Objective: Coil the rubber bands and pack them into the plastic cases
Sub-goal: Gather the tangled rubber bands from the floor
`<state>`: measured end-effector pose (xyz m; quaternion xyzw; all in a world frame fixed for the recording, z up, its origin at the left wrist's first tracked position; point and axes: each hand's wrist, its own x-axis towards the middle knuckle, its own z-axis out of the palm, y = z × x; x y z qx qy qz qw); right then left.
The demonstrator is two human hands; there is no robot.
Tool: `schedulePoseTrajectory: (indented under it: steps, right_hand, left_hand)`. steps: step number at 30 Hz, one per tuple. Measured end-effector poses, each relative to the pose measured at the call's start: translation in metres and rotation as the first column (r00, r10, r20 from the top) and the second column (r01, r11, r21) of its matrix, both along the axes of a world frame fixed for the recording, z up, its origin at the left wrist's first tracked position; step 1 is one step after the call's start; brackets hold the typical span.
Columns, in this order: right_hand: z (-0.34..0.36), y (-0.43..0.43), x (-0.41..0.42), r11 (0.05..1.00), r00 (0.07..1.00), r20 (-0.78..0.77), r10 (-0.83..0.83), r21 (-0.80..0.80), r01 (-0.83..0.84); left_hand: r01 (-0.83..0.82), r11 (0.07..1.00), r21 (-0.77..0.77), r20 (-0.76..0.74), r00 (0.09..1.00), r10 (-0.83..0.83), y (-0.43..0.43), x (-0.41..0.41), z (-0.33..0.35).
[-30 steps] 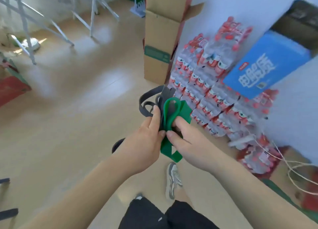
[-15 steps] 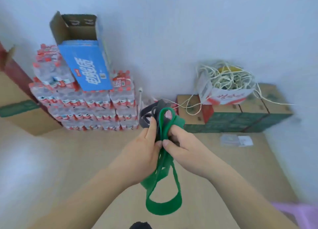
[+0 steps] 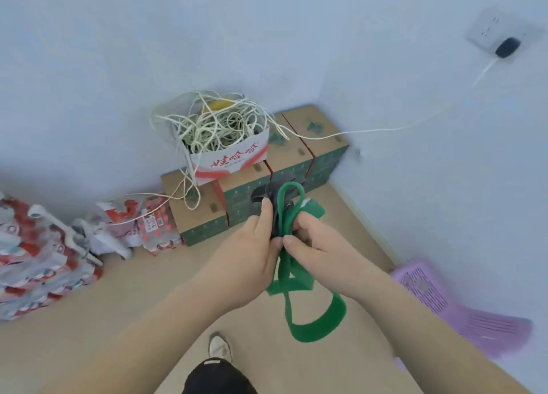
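Observation:
Both hands meet at the middle of the view, chest-high above the floor. My left hand (image 3: 252, 245) grips a bunch of dark grey rubber bands (image 3: 264, 196), whose folded ends stick up above its fingers. My right hand (image 3: 314, 241) pinches a wide green rubber band (image 3: 318, 319) against the same bunch. One green loop stands up between the hands, and a longer loop hangs below them. No plastic case is in view.
Cardboard boxes (image 3: 204, 218) line the corner wall, with an open carton of tangled white cord (image 3: 219, 129) on top. Packs of bottled water (image 3: 44, 263) lie at the left. A purple plastic basket (image 3: 450, 307) sits at the right. My shoe (image 3: 219, 346) is below.
The view has swung right, from the water packs and blue box to the room's corner. The hanging green loop has dropped lower and swung to the right. Both hands keep their hold.

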<state>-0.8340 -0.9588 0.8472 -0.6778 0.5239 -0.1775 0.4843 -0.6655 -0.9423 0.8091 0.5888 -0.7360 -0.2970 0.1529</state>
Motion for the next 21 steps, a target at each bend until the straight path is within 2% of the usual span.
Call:
schedulePoseTrajectory:
  steps: [5,9,12,17,21]
  right_hand:
    - [-0.007,-0.100,-0.076,0.999,0.995,-0.092,-0.038,-0.013,0.037]
    - [-0.017,-0.177,-0.128,1.000,0.975,-0.223,-0.002,-0.012,0.000]
    - [-0.025,-0.226,-0.160,0.999,0.971,-0.236,0.046,0.027,-0.041]
    - [-0.048,-0.306,-0.195,0.981,0.968,-0.165,0.191,0.060,-0.184]
    - [-0.058,-0.354,-0.210,0.919,0.909,-0.146,0.390,0.114,-0.377]
  left_hand:
    - [0.103,0.995,0.001,0.022,0.994,-0.103,-0.110,-0.075,-0.019]
    - [0.095,0.994,0.056,-0.009,0.995,-0.095,-0.180,-0.132,-0.033]
    - [0.062,0.992,0.110,0.023,0.998,-0.065,-0.222,-0.164,-0.040]
    - [-0.092,0.987,0.129,0.063,0.994,0.085,-0.275,-0.203,-0.065]
    - [-0.306,0.940,0.152,0.046,0.952,0.302,-0.288,-0.229,-0.075]
